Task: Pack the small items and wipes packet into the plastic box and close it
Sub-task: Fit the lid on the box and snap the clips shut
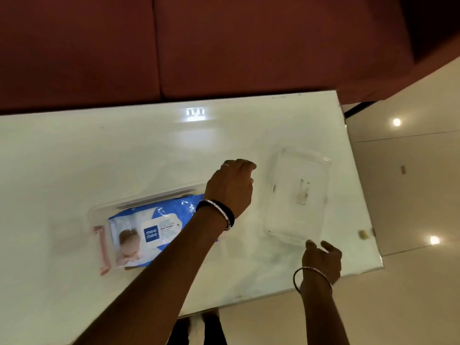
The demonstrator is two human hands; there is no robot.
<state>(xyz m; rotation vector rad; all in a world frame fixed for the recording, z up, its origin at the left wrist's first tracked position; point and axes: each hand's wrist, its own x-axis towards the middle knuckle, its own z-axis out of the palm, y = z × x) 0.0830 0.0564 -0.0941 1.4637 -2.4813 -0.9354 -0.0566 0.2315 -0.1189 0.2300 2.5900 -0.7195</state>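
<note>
A clear plastic box [99, 215] with a pink latch [101, 250] lies left of centre on the white table. The blue and white wipes packet [149, 232] rests inside it, partly hidden by my left forearm. A clear plastic lid [286, 220] lies flat to the right, with a few small pale bits [302, 195] showing on or under it. My left hand [231, 188] hovers between box and lid, fingers loosely curled, with nothing seen in it. My right hand [323, 257] is at the lid's near edge with its fingers spread and nothing in them.
The white table [124, 150] ends close to the right of the lid, with its near corner beside my right hand. A small beige piece [363, 234] sits at that right edge. A dark red sofa [199, 46] runs along the far side. Glossy floor lies to the right.
</note>
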